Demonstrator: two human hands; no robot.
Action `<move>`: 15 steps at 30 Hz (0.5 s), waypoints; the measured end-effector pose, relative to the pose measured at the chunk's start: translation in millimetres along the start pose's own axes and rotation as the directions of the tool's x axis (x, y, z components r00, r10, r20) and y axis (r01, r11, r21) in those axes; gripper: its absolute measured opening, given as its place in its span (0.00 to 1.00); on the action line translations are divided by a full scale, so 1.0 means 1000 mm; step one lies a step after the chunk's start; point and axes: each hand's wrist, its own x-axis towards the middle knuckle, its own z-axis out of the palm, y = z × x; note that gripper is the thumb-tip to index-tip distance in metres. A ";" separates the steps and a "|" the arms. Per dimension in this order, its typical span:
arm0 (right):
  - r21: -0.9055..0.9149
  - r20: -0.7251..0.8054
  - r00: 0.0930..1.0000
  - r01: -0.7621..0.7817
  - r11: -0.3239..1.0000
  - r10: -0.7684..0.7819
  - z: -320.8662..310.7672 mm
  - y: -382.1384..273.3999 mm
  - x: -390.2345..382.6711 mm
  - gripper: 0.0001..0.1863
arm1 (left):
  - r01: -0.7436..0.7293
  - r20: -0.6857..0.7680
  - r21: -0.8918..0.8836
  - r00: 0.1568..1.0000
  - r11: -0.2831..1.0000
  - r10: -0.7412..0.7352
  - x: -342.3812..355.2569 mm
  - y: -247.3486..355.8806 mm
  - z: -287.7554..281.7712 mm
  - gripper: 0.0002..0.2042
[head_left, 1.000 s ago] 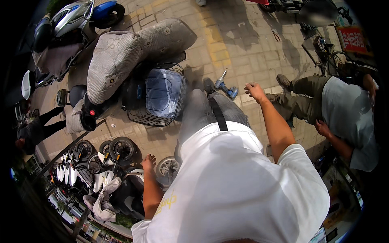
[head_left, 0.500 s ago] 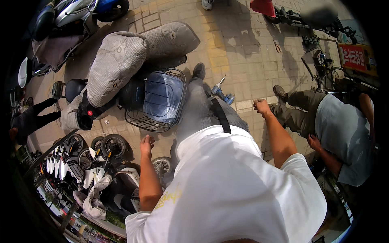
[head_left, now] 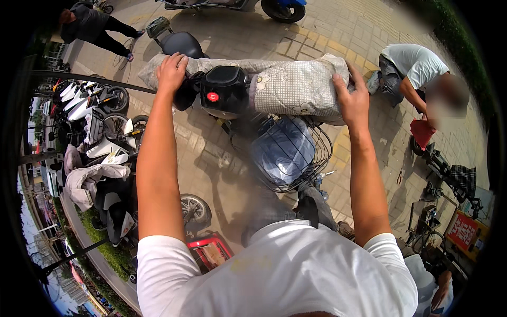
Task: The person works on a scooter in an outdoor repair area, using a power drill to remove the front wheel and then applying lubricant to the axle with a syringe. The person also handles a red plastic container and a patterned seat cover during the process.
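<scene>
A grey quilted handlebar cover (head_left: pixel 298 87) with flower patterns stretches across the front of an electric scooter. Its left part lies under my left hand (head_left: pixel 172 73), whose fingers curl over the padding. At the opposite end my right hand (head_left: pixel 353 100) grips the cover, thumb on the near face and fingers over the far side. Between them sits the scooter's black dash (head_left: pixel 224 84) with a red round badge. Below the cover hangs a black wire basket (head_left: pixel 325 153) with a clear bluish plastic bag (head_left: pixel 285 150) inside. The grips under the cover are hidden.
A black scooter seat (head_left: pixel 182 45) is beyond the cover. Parked scooters (head_left: pixel 79 105) line the left. A crouching person (head_left: pixel 417 66) holds a red thing (head_left: pixel 422 132) at the right. A blue power tool (head_left: pixel 321 182) is beside the basket. Another person (head_left: pixel 100 24) stands far left.
Both my hands have risen from beside my body, where they were free, onto the handlebar cover. The view has swung, bringing the scooter to the middle.
</scene>
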 end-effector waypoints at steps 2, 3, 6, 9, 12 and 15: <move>0.304 0.158 0.964 -0.251 0.919 0.212 -0.002 0.007 0.007 0.32 | 0.049 0.171 0.092 0.983 0.995 -0.065 0.012 -0.008 0.009 0.22; 0.405 0.211 0.952 -0.291 0.867 0.222 -0.001 0.009 0.004 0.33 | -0.003 0.214 0.149 0.976 0.989 -0.029 0.015 -0.013 0.016 0.22; 0.247 0.185 0.960 -0.251 0.936 0.209 0.008 -0.029 -0.022 0.35 | -0.144 0.338 0.278 0.940 0.950 0.044 0.017 -0.019 0.019 0.22; 0.341 0.079 0.951 -0.308 0.888 0.300 0.008 -0.030 -0.042 0.37 | -0.221 0.253 0.206 0.953 0.953 0.166 0.004 -0.022 0.017 0.21; 0.362 0.094 0.945 -0.325 0.874 0.312 0.016 -0.042 -0.053 0.36 | -0.253 0.181 0.199 0.959 0.947 0.218 -0.024 -0.048 0.002 0.19; 0.097 0.078 0.970 -0.236 0.967 0.229 0.030 -0.070 -0.072 0.34 | -0.232 0.221 0.183 0.957 0.955 0.190 -0.066 -0.069 -0.033 0.17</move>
